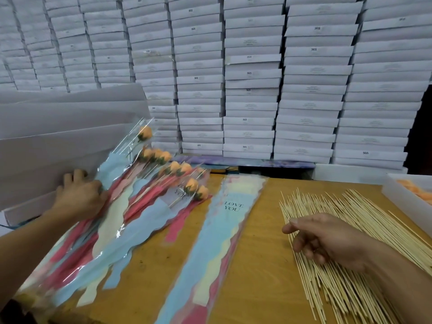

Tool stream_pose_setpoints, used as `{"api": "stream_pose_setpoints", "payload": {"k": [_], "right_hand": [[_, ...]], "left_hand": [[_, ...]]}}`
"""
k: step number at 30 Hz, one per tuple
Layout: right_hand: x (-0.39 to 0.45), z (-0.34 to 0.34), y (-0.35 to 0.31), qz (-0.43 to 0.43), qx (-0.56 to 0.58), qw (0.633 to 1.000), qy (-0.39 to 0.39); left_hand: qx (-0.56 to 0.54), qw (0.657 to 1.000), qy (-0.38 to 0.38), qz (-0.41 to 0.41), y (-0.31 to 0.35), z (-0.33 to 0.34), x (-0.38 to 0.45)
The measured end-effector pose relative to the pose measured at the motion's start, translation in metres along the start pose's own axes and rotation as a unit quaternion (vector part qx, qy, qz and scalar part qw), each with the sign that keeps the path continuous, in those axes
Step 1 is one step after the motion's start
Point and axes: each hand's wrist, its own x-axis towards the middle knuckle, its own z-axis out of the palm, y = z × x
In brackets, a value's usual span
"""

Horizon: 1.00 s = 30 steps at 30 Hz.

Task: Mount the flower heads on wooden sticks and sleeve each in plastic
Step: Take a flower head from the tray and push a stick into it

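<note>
My left hand [78, 197] is gripping a clear plastic sleeve with pastel wavy bands [121, 174], which is holding an orange flower head on a thin stick [145, 133], above the heap of sleeved flowers [163, 188] on the wooden counter [257, 253]. My right hand [327, 239], fingers loosely curled, is resting over the pale wooden sticks [339, 288], perhaps touching them. The white tray [392, 197] is holding orange flower heads [418, 192].
</note>
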Motion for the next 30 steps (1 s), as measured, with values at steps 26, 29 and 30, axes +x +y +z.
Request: {"api": "stream_pose_setpoints", "payload": {"k": [26,29,30], "right_hand": [[-0.001,-0.006,-0.003,-0.021,0.016,0.999,0.041],[-0.002,-0.009,-0.002,-0.019,0.019,0.999,0.045],[-0.002,-0.010,-0.002,-0.018,0.019,0.999,0.046]], "left_hand": [[0.091,0.993,0.009,0.070,0.016,-0.013,-0.021],[0.096,0.992,0.008,0.076,0.020,-0.016,-0.023],[0.098,0.992,0.007,0.077,0.021,-0.016,-0.023]]}}
